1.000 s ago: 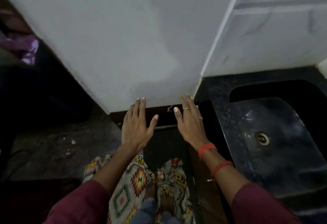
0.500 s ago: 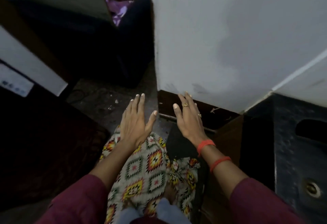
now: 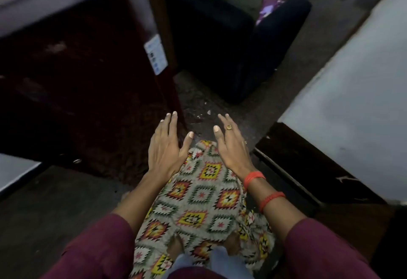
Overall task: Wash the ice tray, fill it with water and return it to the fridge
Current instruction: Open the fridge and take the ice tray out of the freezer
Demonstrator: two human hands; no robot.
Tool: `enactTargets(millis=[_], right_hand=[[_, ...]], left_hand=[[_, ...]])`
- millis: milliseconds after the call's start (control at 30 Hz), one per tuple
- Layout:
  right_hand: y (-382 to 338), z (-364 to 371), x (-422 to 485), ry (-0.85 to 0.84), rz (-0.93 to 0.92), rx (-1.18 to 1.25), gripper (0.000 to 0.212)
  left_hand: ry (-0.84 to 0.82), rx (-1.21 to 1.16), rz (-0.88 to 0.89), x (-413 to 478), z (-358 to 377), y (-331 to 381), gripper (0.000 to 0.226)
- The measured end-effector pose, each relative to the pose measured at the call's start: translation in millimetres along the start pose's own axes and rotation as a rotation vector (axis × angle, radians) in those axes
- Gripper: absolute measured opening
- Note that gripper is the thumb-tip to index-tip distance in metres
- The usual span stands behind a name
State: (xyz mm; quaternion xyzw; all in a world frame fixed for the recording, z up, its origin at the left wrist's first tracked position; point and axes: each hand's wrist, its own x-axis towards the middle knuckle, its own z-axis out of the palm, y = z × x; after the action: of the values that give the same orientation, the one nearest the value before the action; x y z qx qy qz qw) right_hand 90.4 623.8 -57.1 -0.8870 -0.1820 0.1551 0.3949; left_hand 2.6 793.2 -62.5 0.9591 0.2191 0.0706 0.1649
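My left hand [image 3: 166, 146] and my right hand [image 3: 231, 144] are held out in front of me, palms down, fingers spread, both holding nothing. No ice tray is in view. A dark maroon fridge [image 3: 72, 76] with a white label strip [image 3: 156, 54] on its edge fills the left side, just beyond my left hand. The sink is out of view.
A white wall or cabinet side [image 3: 352, 102] stands to the right above a dark wooden base [image 3: 308, 168]. A dark seat [image 3: 231, 43] sits ahead. The grey speckled floor [image 3: 204, 102] runs between the fridge and the white wall. My patterned clothing [image 3: 202, 201] hangs below my hands.
My view has swung left, away from the sink and black counter, and the maroon fridge has come into view. Both hands stay open and spread in front of me.
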Motion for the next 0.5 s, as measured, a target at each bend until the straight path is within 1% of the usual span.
enactTargets(millis=[200, 333, 500], right_hand=[[-68.9, 76.8, 12.9, -0.162, -0.131, 0.031, 0.057], [-117.7, 122.1, 12.5, -0.254, -0.218, 0.048, 0.054], [-176.2, 178.6, 7.8, -0.355, -0.316, 0.074, 0.052]], left_hand=[[0.124, 0.005, -0.164, -18.1, -45.9, -85.9, 0.076], [0.208, 0.033, -0.252, -36.2, -79.9, -135.7, 0.075], [0.329, 0.091, -0.315, -57.8, -128.0, -187.0, 0.072]])
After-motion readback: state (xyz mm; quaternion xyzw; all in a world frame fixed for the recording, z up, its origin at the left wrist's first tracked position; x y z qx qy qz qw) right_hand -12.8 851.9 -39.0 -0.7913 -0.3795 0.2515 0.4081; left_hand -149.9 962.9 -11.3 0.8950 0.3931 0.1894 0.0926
